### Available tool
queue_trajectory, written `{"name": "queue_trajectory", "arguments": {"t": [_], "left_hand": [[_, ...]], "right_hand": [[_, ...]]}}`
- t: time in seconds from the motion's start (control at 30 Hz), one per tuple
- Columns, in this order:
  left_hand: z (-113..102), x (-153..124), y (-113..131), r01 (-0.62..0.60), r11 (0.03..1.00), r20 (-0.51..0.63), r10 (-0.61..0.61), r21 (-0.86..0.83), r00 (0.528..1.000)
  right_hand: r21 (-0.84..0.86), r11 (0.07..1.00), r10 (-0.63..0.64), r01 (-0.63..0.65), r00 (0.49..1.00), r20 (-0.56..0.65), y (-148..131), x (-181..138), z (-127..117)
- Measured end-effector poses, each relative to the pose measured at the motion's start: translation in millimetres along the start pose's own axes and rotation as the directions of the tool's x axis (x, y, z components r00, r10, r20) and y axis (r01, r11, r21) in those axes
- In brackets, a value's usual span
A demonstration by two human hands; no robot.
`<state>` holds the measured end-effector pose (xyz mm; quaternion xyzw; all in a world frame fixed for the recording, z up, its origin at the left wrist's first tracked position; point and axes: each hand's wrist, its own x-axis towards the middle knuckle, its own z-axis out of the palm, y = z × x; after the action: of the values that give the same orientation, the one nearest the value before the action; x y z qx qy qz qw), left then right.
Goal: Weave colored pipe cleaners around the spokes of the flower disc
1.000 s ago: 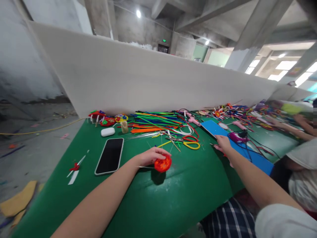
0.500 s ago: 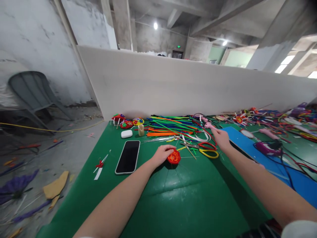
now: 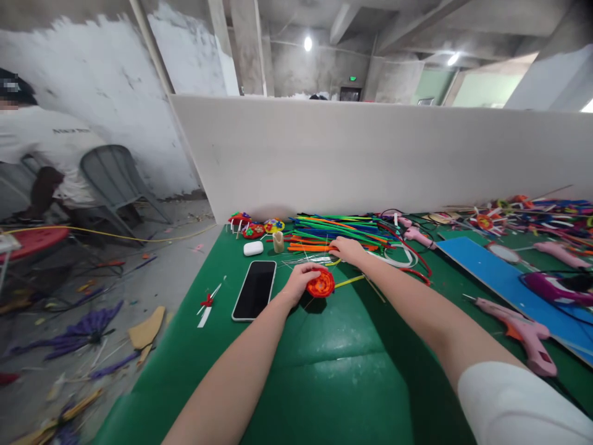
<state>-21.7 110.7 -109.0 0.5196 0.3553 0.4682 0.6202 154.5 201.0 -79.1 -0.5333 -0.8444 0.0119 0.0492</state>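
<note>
My left hand [image 3: 299,279] is closed round a red-orange coiled pipe-cleaner disc [image 3: 321,283], held just above the green table [image 3: 324,371]. My right hand [image 3: 346,248] reaches forward and rests on the near edge of a pile of coloured pipe cleaners [image 3: 333,230]; its fingers are curled down onto an orange one, though whether they hold it I cannot tell. A yellow pipe cleaner [image 3: 349,281] lies just right of the disc.
A black phone [image 3: 255,288], a white earbud case [image 3: 252,248] and small finished flowers [image 3: 252,227] lie to the left. A blue board [image 3: 500,278] and pink glue guns [image 3: 521,324] are at the right. A white partition [image 3: 370,154] stands behind. Another person sits far left [image 3: 41,154].
My right hand moved left from the scissors and blue board to the pipe-cleaner pile. The view has turned left. My left hand keeps the disc.
</note>
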Motion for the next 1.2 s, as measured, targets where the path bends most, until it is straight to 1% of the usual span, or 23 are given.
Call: {"name": "queue_trajectory", "arguments": {"t": [0.2, 0.3, 0.4, 0.5, 0.63, 0.73, 0.83, 1.0, 1.17, 1.2], "left_hand": [[-5, 6, -1, -0.032, 0.994, -0.109, 0.020, -0.105, 0.994], [-7, 7, -2, -0.071, 0.987, -0.169, 0.047, -0.144, 0.985], [-7, 9, -2, -0.086, 0.986, -0.206, 0.056, -0.140, 0.977], [-6, 10, -1, -0.072, 0.990, -0.245, 0.041, -0.122, 0.969], [-3, 9, 1, -0.059, 0.991, -0.293, 0.023, -0.116, 0.956], [-2, 10, 2, -0.062, 0.992, -0.322, 0.023, -0.111, 0.946], [-2, 11, 2, -0.053, 0.995, -0.336, 0.020, -0.088, 0.942], [-2, 12, 0, -0.059, 0.996, -0.339, 0.031, -0.071, 0.940], [-5, 18, -6, -0.067, 0.997, -0.360, 0.047, -0.042, 0.932], [-6, 20, -8, -0.069, 0.997, -0.368, 0.052, -0.035, 0.928]], "right_hand": [[-0.207, 0.978, 0.016, -0.031, 0.997, -0.072, -17, 0, 19], [-0.222, 0.975, -0.001, -0.013, 0.998, -0.061, -21, 3, 25], [-0.217, 0.976, -0.024, 0.015, 0.999, -0.037, -20, 8, 24], [-0.185, 0.982, -0.048, 0.047, 0.999, -0.003, -14, 17, 17], [-0.124, 0.990, -0.057, 0.061, 0.998, 0.036, -6, 30, 2], [-0.080, 0.995, -0.064, 0.066, 0.998, 0.026, -3, 35, -8], [-0.040, 0.998, -0.047, 0.046, 0.999, -0.016, 1, 35, -18], [0.032, 0.999, 0.011, -0.007, 0.992, -0.126, 8, 34, -32], [0.102, 0.993, 0.078, -0.056, 0.970, -0.231, 9, 34, -46], [0.153, 0.986, 0.107, -0.067, 0.957, -0.269, 9, 35, -51]]}}
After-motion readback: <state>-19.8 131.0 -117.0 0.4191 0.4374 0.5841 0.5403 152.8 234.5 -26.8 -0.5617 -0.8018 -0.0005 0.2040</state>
